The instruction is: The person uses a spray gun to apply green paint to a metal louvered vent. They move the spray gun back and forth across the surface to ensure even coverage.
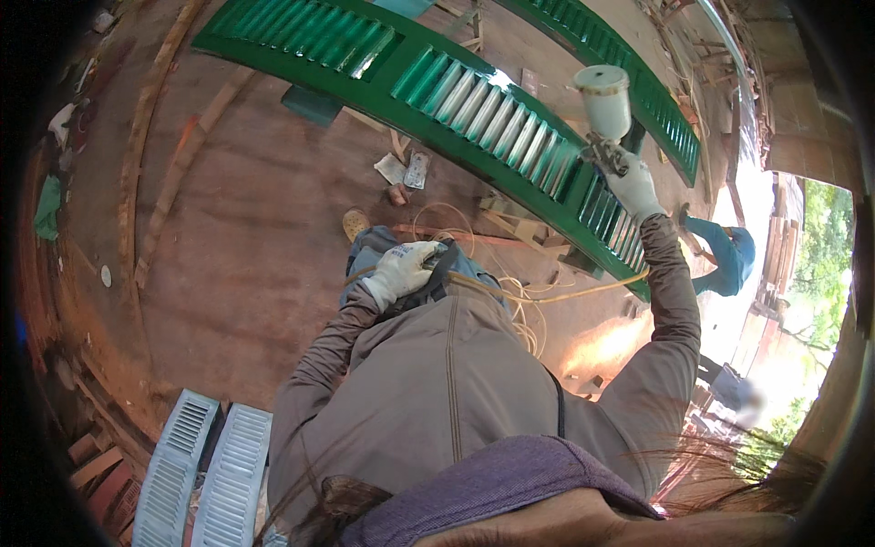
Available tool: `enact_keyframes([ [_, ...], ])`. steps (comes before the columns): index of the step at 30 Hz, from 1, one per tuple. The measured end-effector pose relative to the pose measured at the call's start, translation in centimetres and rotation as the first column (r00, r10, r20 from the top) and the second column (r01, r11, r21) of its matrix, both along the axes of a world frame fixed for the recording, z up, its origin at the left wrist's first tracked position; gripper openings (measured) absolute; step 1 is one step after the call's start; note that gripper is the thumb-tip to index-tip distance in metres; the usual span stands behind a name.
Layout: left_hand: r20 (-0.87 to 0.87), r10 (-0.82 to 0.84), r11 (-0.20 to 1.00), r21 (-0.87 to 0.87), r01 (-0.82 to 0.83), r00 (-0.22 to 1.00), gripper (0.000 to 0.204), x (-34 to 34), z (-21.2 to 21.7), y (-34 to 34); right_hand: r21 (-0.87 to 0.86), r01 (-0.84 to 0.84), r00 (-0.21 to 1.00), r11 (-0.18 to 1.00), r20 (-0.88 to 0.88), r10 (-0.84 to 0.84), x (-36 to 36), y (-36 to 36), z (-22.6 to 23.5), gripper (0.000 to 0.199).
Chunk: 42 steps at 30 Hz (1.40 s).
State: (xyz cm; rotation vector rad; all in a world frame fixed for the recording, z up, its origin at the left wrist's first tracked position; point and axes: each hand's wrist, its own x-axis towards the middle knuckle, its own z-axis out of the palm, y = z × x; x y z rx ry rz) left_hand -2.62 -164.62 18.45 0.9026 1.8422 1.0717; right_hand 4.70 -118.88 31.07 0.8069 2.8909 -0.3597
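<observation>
My right hand point(635, 190), in a white glove, is closed round the handle of a spray gun point(603, 153). The gun carries a pale cup point(605, 96) on top and is raised over a long green louvered shutter point(437, 87). Several slats point(497, 117) in the middle of that shutter show pale and streaked, while others are glossy green. At my waist, my gloved left hand point(401, 272) has its fingers curled by dark fabric point(441, 264); what they grip, if anything, is hidden. A yellow hose point(565, 296) runs past my waist toward my right forearm.
A second green shutter point(629, 68) lies beyond the first. Coils of hose point(524, 319) and wooden scraps point(510, 223) lie on the brown floor point(237, 237). Two pale louvered panels point(235, 474) stand at lower left. Another person point(727, 260) in blue bends at the right.
</observation>
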Motion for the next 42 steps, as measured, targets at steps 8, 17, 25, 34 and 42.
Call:
enact_keyframes([
  [8, -0.015, 0.055, 0.998, 0.035, -0.055, 0.998, 0.041, 0.4, -0.9, -0.7, 0.122, -0.02, 0.998, 0.992, 0.066, 0.012, -3.4, -3.0, 2.7, 0.044],
  [17, 0.021, 0.067, 0.996, 0.061, -0.068, 0.998, 0.04, 0.0, -1.3, -0.5, -0.556, 0.046, 0.997, 0.83, -0.021, -0.07, 1.4, -3.8, 1.6, 0.044],
  [25, -0.02, 0.08, 0.996, 0.032, -0.079, 0.997, 0.04, -0.6, -0.5, -0.7, 0.203, -0.112, 0.988, 0.973, 0.129, 0.087, -4.6, -2.8, 0.8, 0.045],
  [34, -0.01, 0.01, 1.0, 0.006, -0.01, 1.0, 0.042, -2.2, 0.1, -0.4, 0.044, -0.117, 0.988, 0.992, 0.103, 0.112, -4.3, -4.9, 3.0, 0.043],
  [42, -0.017, 0.041, 0.999, 0.036, -0.04, 0.999, 0.04, -2.8, -1.4, -0.8, -0.616, 0.164, 0.986, 0.771, 0.094, -0.135, -4.3, -8.6, 5.2, 0.045],
])
